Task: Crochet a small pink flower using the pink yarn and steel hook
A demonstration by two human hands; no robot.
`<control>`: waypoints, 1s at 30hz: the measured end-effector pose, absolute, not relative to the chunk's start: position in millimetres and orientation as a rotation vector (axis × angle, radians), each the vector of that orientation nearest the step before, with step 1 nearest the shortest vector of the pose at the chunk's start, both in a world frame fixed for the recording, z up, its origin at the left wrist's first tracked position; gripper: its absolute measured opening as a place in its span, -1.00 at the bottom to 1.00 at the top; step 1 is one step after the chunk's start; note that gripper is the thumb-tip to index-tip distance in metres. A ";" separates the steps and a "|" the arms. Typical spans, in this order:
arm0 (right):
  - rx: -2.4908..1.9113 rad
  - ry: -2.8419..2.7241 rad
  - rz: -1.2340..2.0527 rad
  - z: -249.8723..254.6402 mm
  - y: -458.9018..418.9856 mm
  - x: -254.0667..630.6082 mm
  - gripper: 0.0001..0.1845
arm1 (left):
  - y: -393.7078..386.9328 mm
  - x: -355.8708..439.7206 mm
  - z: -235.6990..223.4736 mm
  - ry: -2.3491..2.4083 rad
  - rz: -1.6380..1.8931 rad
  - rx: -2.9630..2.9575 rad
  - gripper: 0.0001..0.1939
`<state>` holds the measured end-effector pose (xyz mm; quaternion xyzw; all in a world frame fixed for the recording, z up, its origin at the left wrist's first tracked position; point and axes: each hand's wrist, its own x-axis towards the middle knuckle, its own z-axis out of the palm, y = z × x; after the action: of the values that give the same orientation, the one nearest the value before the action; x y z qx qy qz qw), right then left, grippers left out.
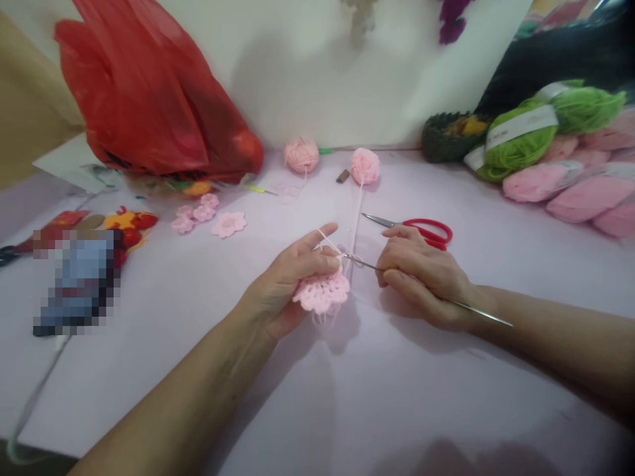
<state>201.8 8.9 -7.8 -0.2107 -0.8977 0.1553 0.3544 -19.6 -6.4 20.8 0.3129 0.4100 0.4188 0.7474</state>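
Observation:
My left hand (292, 274) pinches a round pink crochet piece (323, 291) with a scalloped, lacy edge, and loose yarn ends hang below it. Pink yarn (327, 239) passes over the raised left index finger. In my right hand (421, 274) is a thin metal crochet hook (483, 313), its shaft running out past the wrist. The hook's tip meets the yarn at the top edge of the crochet piece. From there a strand leads back to a pink yarn ball (366, 166). Red-handled scissors (429, 231) lie just behind my right hand.
At the back stands another pink yarn ball (301, 155). Pink crochet flowers (229, 225) lie to the left, near a red plastic bag (149, 99) and a pixelated device (82, 281) with a cable. Green yarn skeins (523, 142) and pink skeins (590, 192) are piled at right beside a dark basket (446, 142).

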 end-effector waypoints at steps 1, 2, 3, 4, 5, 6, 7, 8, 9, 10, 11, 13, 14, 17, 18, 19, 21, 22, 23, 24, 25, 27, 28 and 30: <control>-0.529 -2.310 0.459 -7.5 9.2 201.8 -0.79 | -6.1 -20.3 21.2 0.895 0.926 0.672 -0.24; -0.516 -2.294 0.529 -7.2 9.3 201.9 -0.77 | -5.8 -20.6 21.4 0.892 0.939 0.667 -0.27; -0.511 -2.272 0.600 -7.0 9.1 201.9 -0.75 | -5.8 -20.3 21.5 0.890 0.949 0.669 -0.30; -0.521 -2.249 0.665 -6.7 8.7 201.9 -0.74 | -6.1 -19.4 21.3 0.888 0.954 0.682 -0.32; -0.543 -2.229 0.713 -6.7 8.1 201.8 -0.72 | -6.8 -17.9 20.8 0.891 0.953 0.707 -0.32; -0.574 -2.216 0.742 -6.8 7.5 201.5 -0.72 | -7.9 -15.9 20.0 0.903 0.944 0.746 -0.33; -0.607 -2.213 0.748 -7.3 6.9 201.0 -0.72 | -9.4 -13.5 19.0 0.923 0.935 0.799 -0.32; -0.635 -2.221 0.733 -8.1 6.3 200.3 -0.72 | -11.3 -10.7 17.7 0.948 0.928 0.865 -0.32; -0.655 -2.240 0.704 -9.4 5.9 199.3 -0.72 | -13.6 -7.8 16.3 0.979 0.925 0.943 -0.30; -0.670 -2.268 0.659 -10.9 5.5 198.1 -0.73 | -15.9 -4.7 14.6 1.016 0.933 1.022 -0.28; -0.689 -2.298 0.599 -12.7 5.2 196.7 -0.73 | -18.3 -1.7 12.9 1.055 0.948 1.090 -0.25; -0.746 -2.371 0.453 -16.1 4.4 193.6 -0.74 | -22.4 3.8 9.6 1.118 0.990 1.164 -0.20; -0.798 -2.402 0.372 -17.4 3.9 192.0 -0.75 | -23.7 5.9 8.3 1.133 1.005 1.157 -0.17; -0.939 -2.431 0.167 -18.8 2.3 188.7 -0.74 | -23.7 8.9 6.9 1.091 0.983 0.979 -0.18; -0.949 -2.430 0.137 -18.5 1.9 188.3 -0.73 | -22.6 8.8 7.6 1.054 0.972 0.893 -0.21; -0.940 -2.426 0.127 -17.8 1.8 188.2 -0.72 | -21.1 8.3 8.9 1.017 0.964 0.811 -0.24; -0.897 -2.402 0.134 -15.9 1.9 189.1 -0.73 | -17.8 6.5 12.7 0.965 0.967 0.692 -0.28; -0.873 -2.390 0.145 -14.9 2.2 189.8 -0.74 | -16.4 5.3 14.7 0.951 0.972 0.658 -0.29; -0.849 -2.379 0.153 -13.9 2.6 190.5 -0.75 | -15.2 4.0 16.6 0.942 0.974 0.639 -0.29; -0.826 -2.372 0.156 -13.1 2.9 191.3 -0.76 | -14.3 2.6 18.2 0.935 0.973 0.629 -0.29; -0.805 -2.368 0.155 -12.4 3.3 192.0 -0.78 | -13.7 1.0 19.5 0.925 0.975 0.625 -0.29; -0.763 -2.360 0.144 -11.6 3.9 193.4 -0.80 | -13.0 -2.2 21.2 0.911 0.978 0.621 -0.28; -0.751 -2.354 0.143 -11.5 4.2 194.0 -0.81 | -12.8 -3.9 21.8 0.912 0.979 0.621 -0.29; -0.718 -2.346 0.137 -11.5 4.6 195.1 -0.81 | -12.4 -6.9 22.8 0.927 0.977 0.627 -0.32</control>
<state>195.1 4.6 -11.5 -0.2752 -0.8994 0.0526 0.3355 -6.9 -12.4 22.8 0.2854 0.4221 0.4449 0.7365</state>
